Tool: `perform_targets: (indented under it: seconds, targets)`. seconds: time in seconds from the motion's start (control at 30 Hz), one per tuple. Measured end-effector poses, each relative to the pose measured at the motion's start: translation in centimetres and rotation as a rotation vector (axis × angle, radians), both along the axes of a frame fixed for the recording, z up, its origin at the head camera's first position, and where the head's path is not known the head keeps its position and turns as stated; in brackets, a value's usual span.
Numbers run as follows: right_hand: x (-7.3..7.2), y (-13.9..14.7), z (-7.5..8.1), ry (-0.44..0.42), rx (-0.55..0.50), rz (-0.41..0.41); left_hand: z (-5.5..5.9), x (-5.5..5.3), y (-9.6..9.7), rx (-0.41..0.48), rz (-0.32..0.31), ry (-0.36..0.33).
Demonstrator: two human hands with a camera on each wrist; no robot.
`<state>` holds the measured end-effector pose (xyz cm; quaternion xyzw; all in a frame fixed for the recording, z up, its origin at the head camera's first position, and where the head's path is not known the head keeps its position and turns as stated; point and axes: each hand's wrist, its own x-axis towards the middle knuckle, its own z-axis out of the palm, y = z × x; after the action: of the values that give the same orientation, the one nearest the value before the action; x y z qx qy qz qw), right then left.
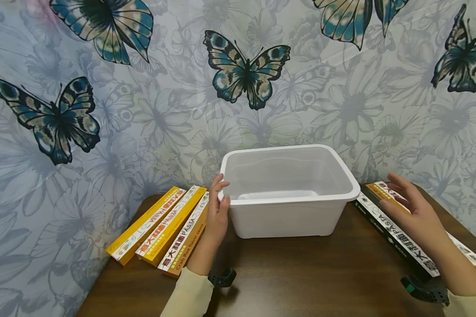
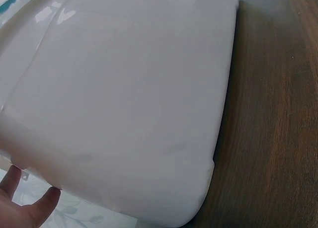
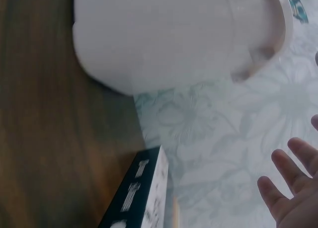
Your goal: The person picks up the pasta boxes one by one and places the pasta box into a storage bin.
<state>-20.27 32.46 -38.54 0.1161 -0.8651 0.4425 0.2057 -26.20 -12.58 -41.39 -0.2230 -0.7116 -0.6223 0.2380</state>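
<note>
A white plastic bin (image 1: 289,219) stands upright on the brown table, its inside showing nothing in it. My left hand (image 1: 218,215) is at its left end, with fingertips and thumb touching the rim and the fingers loosely extended. In the left wrist view, two fingertips (image 2: 52,192) meet the bin's edge. My right hand (image 1: 414,211) hovers over the pasta boxes on the right, fingers spread and holding nothing. Under it lie a black pasta box (image 1: 396,235) and, partly hidden by the hand, a yellow-and-white one (image 1: 381,191).
Left of the bin, three yellow pasta boxes (image 1: 144,226) lie side by side at a slant, the nearest one partly behind my left forearm. A wall covering (image 1: 162,110) with butterflies and flowers rises behind the table (image 1: 285,273).
</note>
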Motion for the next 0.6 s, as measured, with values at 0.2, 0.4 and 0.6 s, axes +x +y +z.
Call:
perform_targets:
  seconds: [0.2, 0.4, 0.6]
  targets:
    - [0.9, 2.0, -1.6, -0.024, 0.002, -0.072, 0.0, -0.1, 0.0, 0.008, -0.011, 0.0]
    - [1.7, 3.2, -2.6, -0.065, 0.019, -0.146, 0.0, -0.1, 0.0, 0.02, -0.009, -0.009]
    - [2.5, 4.6, -3.7, -0.124, 0.057, -0.21, 0.0, -0.1, 0.0, 0.016, -0.012, -0.017]
